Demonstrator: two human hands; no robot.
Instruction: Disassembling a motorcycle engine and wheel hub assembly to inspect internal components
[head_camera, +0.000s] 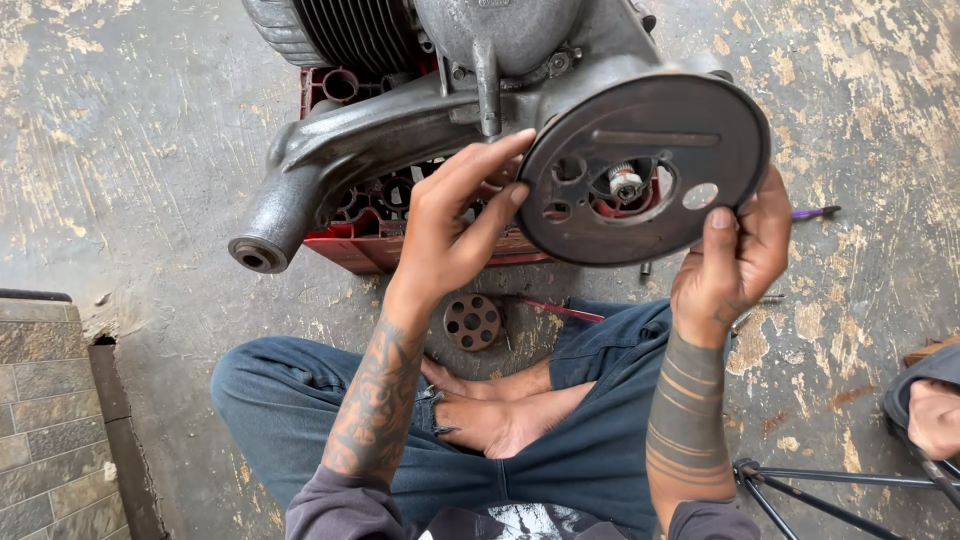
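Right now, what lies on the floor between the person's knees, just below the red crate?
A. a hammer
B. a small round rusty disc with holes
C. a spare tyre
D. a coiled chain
B: a small rusty disc with holes lies on the concrete floor below the red crate, while both hands hold the large dark plate above.

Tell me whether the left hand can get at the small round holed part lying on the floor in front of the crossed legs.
Probably yes. The small round holed part lies in the open just below the left hand, nothing covering it. But that hand now holds the dark round plate and would have to let go.
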